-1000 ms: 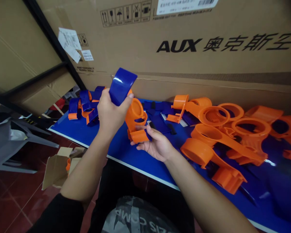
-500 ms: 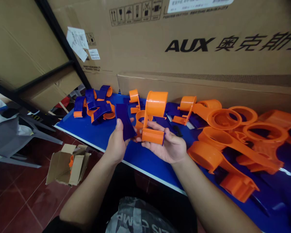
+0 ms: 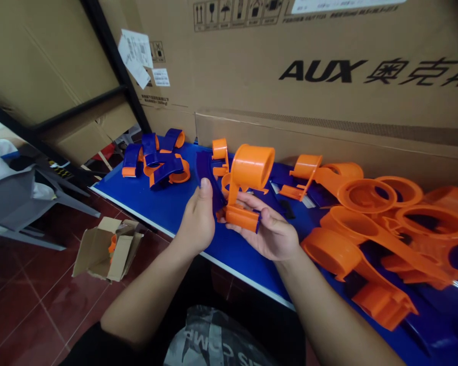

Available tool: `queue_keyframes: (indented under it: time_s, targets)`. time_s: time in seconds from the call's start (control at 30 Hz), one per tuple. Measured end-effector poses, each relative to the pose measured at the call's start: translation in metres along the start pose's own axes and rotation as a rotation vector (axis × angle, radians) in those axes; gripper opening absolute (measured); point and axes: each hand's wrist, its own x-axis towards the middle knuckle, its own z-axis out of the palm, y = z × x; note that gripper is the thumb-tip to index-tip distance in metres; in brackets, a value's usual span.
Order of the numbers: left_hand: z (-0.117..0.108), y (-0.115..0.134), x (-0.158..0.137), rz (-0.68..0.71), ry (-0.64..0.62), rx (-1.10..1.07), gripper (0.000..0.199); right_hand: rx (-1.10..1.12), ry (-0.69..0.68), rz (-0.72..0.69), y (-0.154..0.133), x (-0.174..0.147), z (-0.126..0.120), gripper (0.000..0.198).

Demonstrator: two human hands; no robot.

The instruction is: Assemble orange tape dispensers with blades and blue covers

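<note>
My right hand (image 3: 277, 229) is closed on an orange plastic tape dispenser body (image 3: 252, 168), its round hub up and its lower block between my thumb and fingers. A dark blue strip shows at the block's right end. My left hand (image 3: 198, 218) grips a curved dark blue plastic cover (image 3: 208, 178), thumb on its near face and fingers hidden behind. The cover stands upright just left of the dispenser body; whether they touch I cannot tell. Behind them is a smaller-looking orange dispenser body (image 3: 220, 150) on the table.
Orange dispenser bodies (image 3: 366, 195) pile up on the right of the blue table (image 3: 137, 190). Several orange pieces with blue covers (image 3: 168, 168) lie at the left. An AUX carton (image 3: 244, 86) stands along the back. An open cardboard box (image 3: 95, 254) and grey chair (image 3: 19, 193) stand left.
The blue cover has turned more edge-on in my left hand and sits closer to the dispenser body. The dispenser body has tilted slightly. The whole view has shifted a little.
</note>
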Motion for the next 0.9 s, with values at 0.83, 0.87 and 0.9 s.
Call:
queue_keyframes:
  time_s: [0.83, 0.87, 0.9]
  targets:
    - [0.031, -0.005, -0.002, 0.327, 0.02, 0.45, 0.058, -0.219, 0.158, -0.229, 0.028, 0.009, 0.006, 0.056]
    - [0.033, -0.005, -0.002, 0.32, 0.021, 0.466, 0.058, -0.23, 0.161, -0.234, 0.029, 0.009, 0.005, 0.056]
    - [0.034, -0.005, -0.001, 0.315, 0.024, 0.479, 0.059, -0.236, 0.171, -0.24, 0.03, 0.009, 0.004, 0.055]
